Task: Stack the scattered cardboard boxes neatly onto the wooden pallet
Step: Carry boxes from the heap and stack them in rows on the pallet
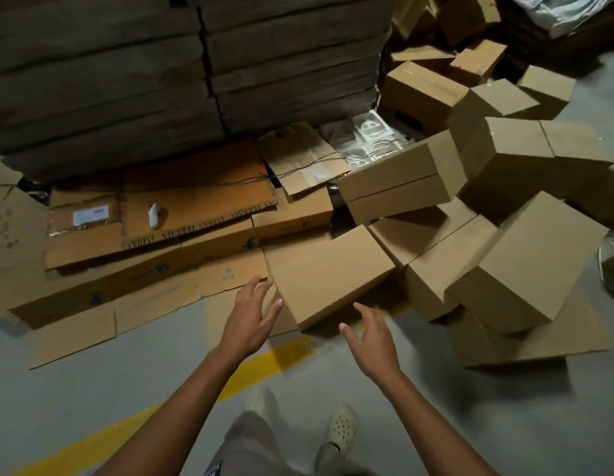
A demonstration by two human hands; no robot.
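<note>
Flat ctn [195, 201] nr box [328, 274]; print "INDIAN TERRAIN"

Grey floor [75, 389], yellow line [264, 365]

Light is dim; the tall stack of flattened brown cardboard [103, 80] sinks into shadow, my fingers [252, 286] smear slightly, edges bow.

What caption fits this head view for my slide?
Open left hand and right hand reach for the nearest cardboard box beside a tumbled pile of boxes.
</note>
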